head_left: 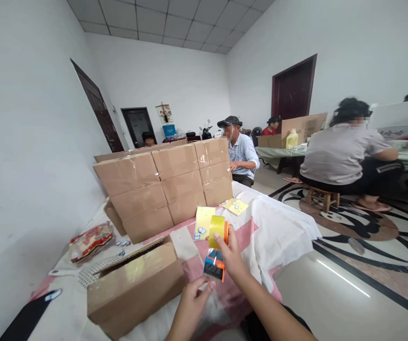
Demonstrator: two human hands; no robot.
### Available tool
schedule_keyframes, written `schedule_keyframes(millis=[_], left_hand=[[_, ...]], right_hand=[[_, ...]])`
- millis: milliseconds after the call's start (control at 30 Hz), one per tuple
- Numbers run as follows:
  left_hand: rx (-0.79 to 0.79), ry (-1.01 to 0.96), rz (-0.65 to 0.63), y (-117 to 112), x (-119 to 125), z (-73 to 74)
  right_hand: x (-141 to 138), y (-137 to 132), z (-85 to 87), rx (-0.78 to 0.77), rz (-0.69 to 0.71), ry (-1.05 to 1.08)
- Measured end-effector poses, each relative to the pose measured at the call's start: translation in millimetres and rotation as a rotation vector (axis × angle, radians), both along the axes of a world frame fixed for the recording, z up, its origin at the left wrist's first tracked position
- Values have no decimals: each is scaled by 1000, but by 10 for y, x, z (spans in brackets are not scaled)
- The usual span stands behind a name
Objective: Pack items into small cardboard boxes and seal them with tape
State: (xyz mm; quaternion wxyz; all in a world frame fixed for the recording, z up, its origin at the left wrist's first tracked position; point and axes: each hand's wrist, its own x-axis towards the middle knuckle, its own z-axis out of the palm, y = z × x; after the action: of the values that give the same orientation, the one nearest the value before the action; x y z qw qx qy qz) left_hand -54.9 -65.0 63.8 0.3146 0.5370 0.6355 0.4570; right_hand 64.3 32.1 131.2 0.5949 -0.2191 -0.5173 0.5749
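Note:
My right hand [232, 251] grips a tape dispenser [216, 268] with an orange frame and a blue and black cutter end. A roll of yellow packing tape [217, 232] is mounted on it, with my thumb against the roll. Just below the cutter end is my left hand [194, 298], thumb and fingers drawn together; anything between them is too small to make out. To the left lies a cardboard box [136, 289] with its far flap raised. Behind it rises a wall of taped cardboard boxes [164, 187].
A yellow patterned sheet [204, 222] and another yellow sheet [237, 206] lie on the pink and white cloth [260, 246]. On the left are a red plastic packet [92, 241] and a white perforated tool [97, 271]. One person [244, 151] sits behind the boxes; another [342, 151] sits right.

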Motion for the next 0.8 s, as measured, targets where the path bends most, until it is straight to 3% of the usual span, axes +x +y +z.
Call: schedule_keyframes(millis=[100, 300, 600, 800], left_hand=[[-26, -11, -79, -17, 29, -21], [-164, -91, -73, -54, 21, -76], [-166, -211, -195, -141, -14, 215], [-185, -297, -203, -102, 3, 181]], right_hand=[[-4, 71, -43, 17, 23, 12], [-2, 62, 30, 49, 128, 9], [49, 72, 85, 128, 33, -45], [66, 115, 31, 104, 38, -13]])
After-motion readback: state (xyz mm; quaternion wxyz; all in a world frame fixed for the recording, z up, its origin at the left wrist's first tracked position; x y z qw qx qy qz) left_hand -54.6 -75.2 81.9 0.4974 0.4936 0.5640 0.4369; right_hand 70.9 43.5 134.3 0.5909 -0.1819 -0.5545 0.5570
